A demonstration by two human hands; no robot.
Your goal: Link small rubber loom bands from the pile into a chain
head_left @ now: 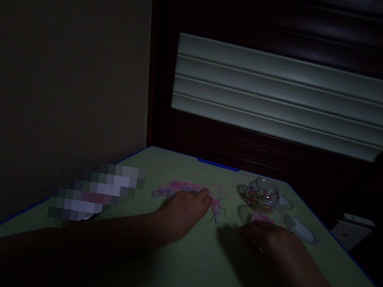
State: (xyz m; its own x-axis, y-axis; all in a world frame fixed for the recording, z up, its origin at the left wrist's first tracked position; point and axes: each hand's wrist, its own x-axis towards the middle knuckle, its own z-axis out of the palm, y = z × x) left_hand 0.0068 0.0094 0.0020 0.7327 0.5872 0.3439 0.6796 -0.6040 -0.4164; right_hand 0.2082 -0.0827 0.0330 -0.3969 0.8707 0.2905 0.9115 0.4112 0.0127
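A spread of small pink, purple and bluish elastic bands (177, 187) lies on the green table. My left hand (185, 211) rests at the near side of this spread, its fingers curled; whatever is between the fingertips is hidden. Farther right, my right hand (267, 236) is beside a clear jar with pink bands (263, 217), its fingers bent down and the fingertips in shadow. Behind it stands another clear round jar (262, 192) holding multicoloured bands. Transparent lids (303, 231) lie to the right of the jars.
On the left of the table (173, 265) is a blurred white object (112, 189). A wall rises at the left, and dark panelling with pale slats (277, 96) stands behind. Past the right edge there is a white box (350, 233).
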